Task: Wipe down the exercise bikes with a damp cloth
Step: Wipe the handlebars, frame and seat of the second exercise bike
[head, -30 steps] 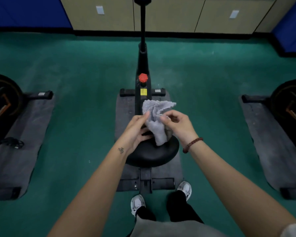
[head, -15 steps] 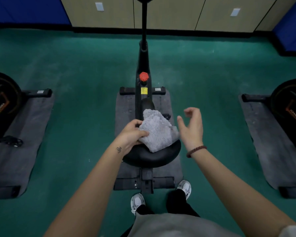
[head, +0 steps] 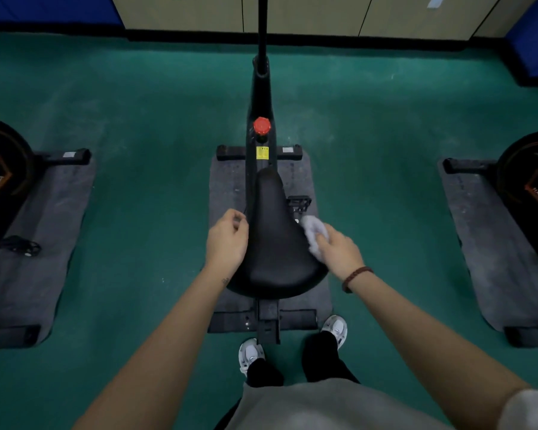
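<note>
My right hand (head: 339, 252) grasps the bunched cloth (head: 314, 234), which is pressed against the right edge of the saddle (head: 274, 243). My left hand (head: 227, 240) sits at the saddle's left edge, fingers loosely curled, holding nothing; I cannot tell whether it touches the saddle. The bike (head: 261, 97) stands on a grey mat (head: 230, 187).

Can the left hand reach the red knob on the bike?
Probably yes. The left hand holds nothing beside the saddle, and nothing stands between it and the red knob ahead, though a lean forward may be needed.
</note>
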`<state>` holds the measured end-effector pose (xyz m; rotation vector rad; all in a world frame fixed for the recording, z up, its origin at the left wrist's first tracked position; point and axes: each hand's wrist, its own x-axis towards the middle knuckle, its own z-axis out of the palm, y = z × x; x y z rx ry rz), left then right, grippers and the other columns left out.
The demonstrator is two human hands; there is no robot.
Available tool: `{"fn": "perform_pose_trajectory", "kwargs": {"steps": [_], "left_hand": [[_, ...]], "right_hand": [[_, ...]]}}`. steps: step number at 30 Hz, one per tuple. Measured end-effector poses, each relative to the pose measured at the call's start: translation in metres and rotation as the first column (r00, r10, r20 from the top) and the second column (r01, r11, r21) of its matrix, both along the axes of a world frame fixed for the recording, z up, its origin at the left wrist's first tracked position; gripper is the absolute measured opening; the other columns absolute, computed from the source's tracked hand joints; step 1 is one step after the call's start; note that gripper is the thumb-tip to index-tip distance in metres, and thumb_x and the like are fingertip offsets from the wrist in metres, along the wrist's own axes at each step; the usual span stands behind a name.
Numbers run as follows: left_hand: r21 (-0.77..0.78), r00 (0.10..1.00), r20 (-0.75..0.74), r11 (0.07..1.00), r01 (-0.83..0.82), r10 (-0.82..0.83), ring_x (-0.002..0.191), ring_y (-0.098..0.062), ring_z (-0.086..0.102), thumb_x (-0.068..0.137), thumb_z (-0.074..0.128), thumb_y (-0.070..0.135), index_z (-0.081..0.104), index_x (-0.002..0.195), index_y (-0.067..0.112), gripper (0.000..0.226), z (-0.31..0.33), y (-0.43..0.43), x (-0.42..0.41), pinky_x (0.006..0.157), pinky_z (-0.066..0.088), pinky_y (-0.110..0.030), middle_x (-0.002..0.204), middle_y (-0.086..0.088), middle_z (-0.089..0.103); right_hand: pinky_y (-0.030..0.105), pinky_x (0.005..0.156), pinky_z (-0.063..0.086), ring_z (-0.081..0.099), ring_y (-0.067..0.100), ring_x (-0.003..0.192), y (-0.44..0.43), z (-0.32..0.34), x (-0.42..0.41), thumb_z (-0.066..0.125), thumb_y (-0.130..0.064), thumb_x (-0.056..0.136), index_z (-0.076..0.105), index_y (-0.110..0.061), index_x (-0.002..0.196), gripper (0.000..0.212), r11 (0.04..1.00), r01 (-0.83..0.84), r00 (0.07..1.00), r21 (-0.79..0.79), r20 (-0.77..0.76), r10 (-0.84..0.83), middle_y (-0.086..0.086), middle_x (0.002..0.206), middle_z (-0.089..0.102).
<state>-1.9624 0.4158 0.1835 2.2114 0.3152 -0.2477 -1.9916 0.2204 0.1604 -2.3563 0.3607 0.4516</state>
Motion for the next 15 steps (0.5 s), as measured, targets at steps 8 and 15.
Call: {"fn": "perform_pose_trajectory", "kwargs": {"steps": [8,15], "left_hand": [[0.008,0.996,0.087,1.000,-0.030,0.029,0.082,-0.021,0.052,0.093,0.041,0.010,0.059,0.100,0.007,0.020,-0.008,0.002,-0.002,0.069,0.037,-0.027,0.090,-0.004,0.059],[0.114,0.992,0.126,0.992,-0.045,0.030,0.099,-0.030,0.055,0.092,0.040,0.013,0.059,0.101,0.008,0.021,-0.015,-0.012,-0.005,0.086,0.043,-0.040,0.103,-0.011,0.063]], "right_hand": [[0.035,0.075,0.045,0.059,0.029,0.091,-0.024,0.002,-0.031,0.038,-0.035,0.089,0.055,-0.015,0.116,0.037,0.905,0.396,0.862,0.153,0.278,-0.424,0.008,0.100,0.064],[0.051,0.110,0.019,0.024,0.033,0.134,0.047,0.001,-0.046,0.026,-0.053,0.081,0.038,-0.038,0.137,0.059,0.942,-0.168,0.921,-0.291,0.295,0.256,0.001,0.150,0.030]]}}
